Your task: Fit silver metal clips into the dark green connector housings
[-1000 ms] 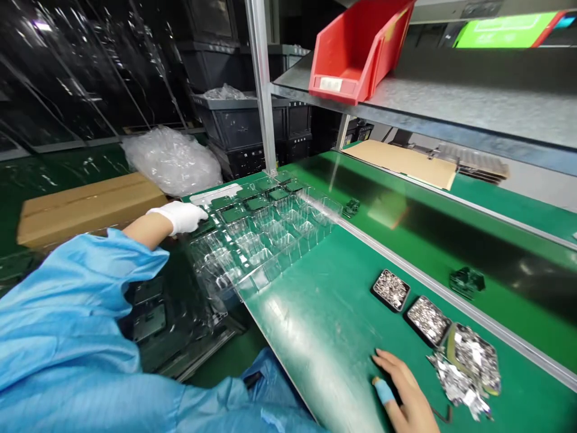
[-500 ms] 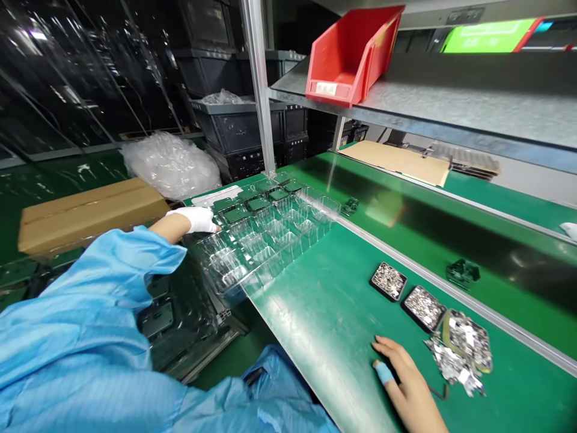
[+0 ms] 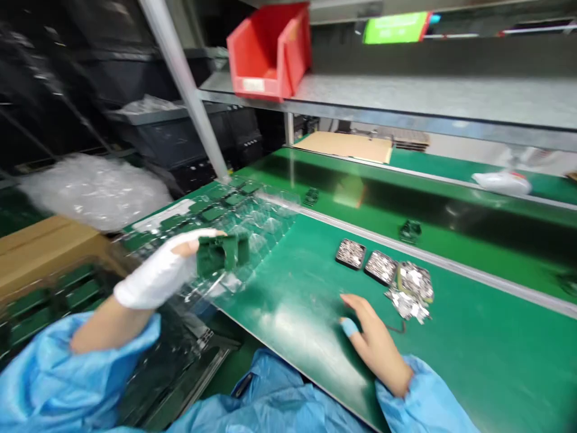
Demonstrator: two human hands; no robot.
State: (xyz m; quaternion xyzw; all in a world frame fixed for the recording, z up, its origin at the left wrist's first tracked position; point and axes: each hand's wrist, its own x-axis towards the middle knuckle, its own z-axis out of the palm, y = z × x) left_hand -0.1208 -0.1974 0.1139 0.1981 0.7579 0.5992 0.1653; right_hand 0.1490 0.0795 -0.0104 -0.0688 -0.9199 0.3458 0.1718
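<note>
Steel shelf (image 3: 406, 96): is spanning above and beyond the right fingers (image 3: 367, 313).
Post (image 3: 187, 90): is standing beyond the left fingers (image 3: 187, 247).
Dark crates (image 3: 169, 141): are stacking behind it.

No wording legible. Red bin (image 3: 296, 57) on the metal shelf (image 3: 406, 93): white label (image 3: 253, 85) on its front lip, print blurred past reading. Green panel (image 3: 394, 29) above the shelf: pale marks, smeared, unreadable. Dark crates (image 3: 246, 129) behind the post (image 3: 187, 90): small whitish marks, too small to make out.
</note>
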